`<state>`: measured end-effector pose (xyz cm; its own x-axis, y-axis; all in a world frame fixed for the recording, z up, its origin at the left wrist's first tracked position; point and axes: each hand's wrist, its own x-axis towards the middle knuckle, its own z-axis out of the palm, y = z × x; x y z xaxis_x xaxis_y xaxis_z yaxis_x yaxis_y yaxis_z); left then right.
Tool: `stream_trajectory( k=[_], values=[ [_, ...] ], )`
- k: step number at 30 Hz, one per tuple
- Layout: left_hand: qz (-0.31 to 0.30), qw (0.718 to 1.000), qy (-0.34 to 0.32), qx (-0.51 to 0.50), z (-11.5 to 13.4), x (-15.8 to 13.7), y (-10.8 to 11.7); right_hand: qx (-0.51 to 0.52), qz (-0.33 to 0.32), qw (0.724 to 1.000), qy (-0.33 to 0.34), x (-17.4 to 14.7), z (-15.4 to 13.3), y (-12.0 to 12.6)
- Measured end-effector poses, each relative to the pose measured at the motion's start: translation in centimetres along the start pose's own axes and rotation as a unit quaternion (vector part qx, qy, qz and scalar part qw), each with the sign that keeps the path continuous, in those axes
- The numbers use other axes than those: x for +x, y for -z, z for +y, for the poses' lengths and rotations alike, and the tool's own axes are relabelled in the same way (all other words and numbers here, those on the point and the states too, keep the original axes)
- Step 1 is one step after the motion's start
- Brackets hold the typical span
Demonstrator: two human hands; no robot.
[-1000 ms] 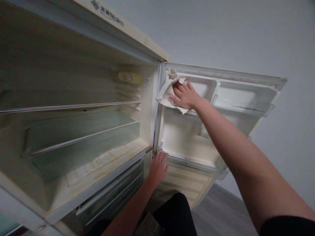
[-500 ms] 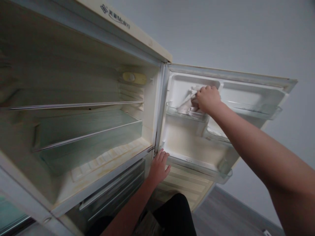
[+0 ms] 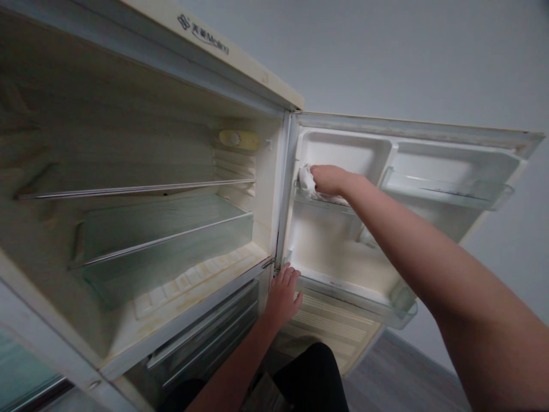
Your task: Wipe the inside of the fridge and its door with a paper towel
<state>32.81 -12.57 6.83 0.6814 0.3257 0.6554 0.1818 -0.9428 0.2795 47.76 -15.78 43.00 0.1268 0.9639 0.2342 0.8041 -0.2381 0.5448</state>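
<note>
My right hand [image 3: 329, 180] is closed on a white cloth [image 3: 306, 178], at the left end of the upper door shelf [image 3: 326, 201]. The cloth bunches out past the fingertips toward the hinge side, and part of it is hidden by the hand. Lower down, my left hand [image 3: 283, 290] rests with fingers stretched out at the hinge-side end of the bottom door shelf [image 3: 343, 294]. It holds nothing. Both shelves sit on the inner side of the open refrigerator door [image 3: 338, 246].
The refrigerator interior has a glass shelf [image 3: 141, 189], a clear drawer [image 3: 171, 246] and a yellow control box [image 3: 238, 139]. Another clear door shelf [image 3: 446, 191] is at the right. Below, the lower compartment [image 3: 210, 326] stands open. My knee [image 3: 315, 377] is close in front.
My right hand has moved left along the upper door shelf with the cloth, toward the hinge. My left hand stays by the bottom shelf. The view has shifted slightly.
</note>
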Motion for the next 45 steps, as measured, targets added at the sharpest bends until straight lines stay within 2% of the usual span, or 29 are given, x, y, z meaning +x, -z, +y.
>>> stream_trajectory(
  k=[4,10,12,16,18,20,25,28,32,38,41,45],
  values=[
    [-0.004,1.000,0.002,0.006,-0.1,-0.1,-0.1,0.013,0.020,0.999,0.028,0.6,0.0,-0.4],
    [-0.005,1.000,0.001,0.001,-0.1,-0.1,0.1,-0.044,-0.008,0.999,0.003,-1.7,1.3,-0.4],
    [-0.004,1.000,0.002,0.002,0.0,0.0,0.1,-0.080,0.030,0.996,-0.020,-2.6,1.7,0.1],
    [0.005,1.000,0.007,0.008,0.3,0.0,-0.1,-0.092,0.164,0.975,-0.115,-3.2,2.0,1.5],
    [0.009,1.000,0.010,0.009,0.4,0.0,-0.2,-0.068,0.199,0.966,-0.150,-2.9,1.8,1.8],
    [0.009,1.000,0.009,0.009,0.3,0.0,-0.2,-0.050,0.210,0.965,-0.146,-2.3,1.3,1.5],
    [0.003,1.000,-0.005,0.019,0.0,0.1,0.0,-0.062,0.171,0.983,-0.013,-0.6,-0.2,0.1],
    [0.002,1.000,-0.008,0.025,-0.3,0.2,0.0,-0.069,0.140,0.988,0.008,-0.6,0.2,-0.1],
    [0.005,0.999,-0.010,0.033,-0.4,0.1,-0.1,-0.103,0.102,0.989,0.004,-2.7,2.6,0.2],
    [0.007,1.000,-0.003,0.029,0.0,0.0,-0.1,-0.137,0.054,0.987,-0.060,-6.0,6.8,-0.3],
    [0.009,0.999,0.000,0.034,0.0,0.0,-0.1,-0.134,0.046,0.987,-0.073,-6.5,6.9,-0.1],
    [0.007,0.999,-0.009,0.038,-0.5,0.1,-0.1,-0.168,0.042,0.982,-0.074,-7.9,5.3,2.2]
  ],
)
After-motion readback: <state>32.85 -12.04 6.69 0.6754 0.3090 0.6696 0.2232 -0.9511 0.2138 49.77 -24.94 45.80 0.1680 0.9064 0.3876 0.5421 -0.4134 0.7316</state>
